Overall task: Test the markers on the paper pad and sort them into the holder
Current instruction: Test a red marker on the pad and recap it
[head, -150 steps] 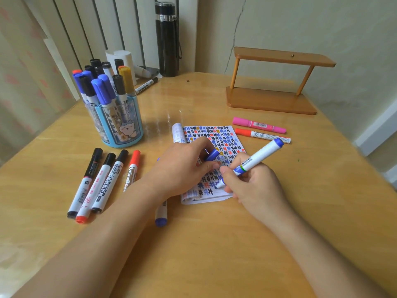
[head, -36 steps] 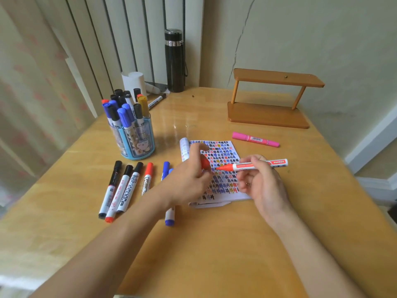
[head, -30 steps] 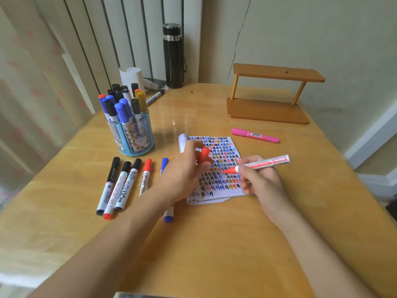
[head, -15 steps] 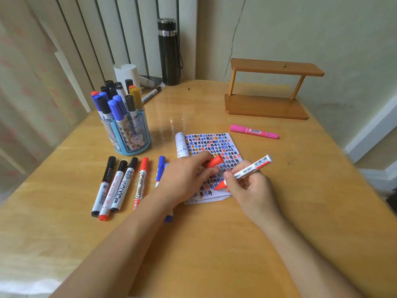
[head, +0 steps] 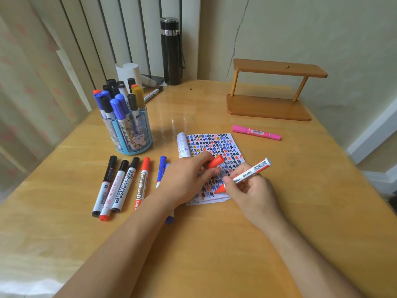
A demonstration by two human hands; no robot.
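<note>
The red marker (head: 247, 174) is pinched in the curled fingers of the right hand (head: 250, 191), with its bare tip lowered over the near part of the pad (head: 217, 145), which lies on the table (head: 214, 244) to the right of the holder (head: 133, 134). Its cap (head: 216, 161) is pinched in the left hand (head: 184, 179), which is laid over the pad's left side. Since the page is crowded with marks, a fresh stroke could be drawn over old ones and the marker misjudged. Wet ink might be smeared by the right hand resting close by. The pad could be dragged by the stroke if it is not pressed down firmly. The blue markers (head: 161, 171) under the left wrist could be nudged and sent rolling. Whether the tip touches the paper cannot be told. The blue markers and the pad's near left corner are partly covered by the left hand. The holder's compartments cannot be made out behind the markers packed in it.
</note>
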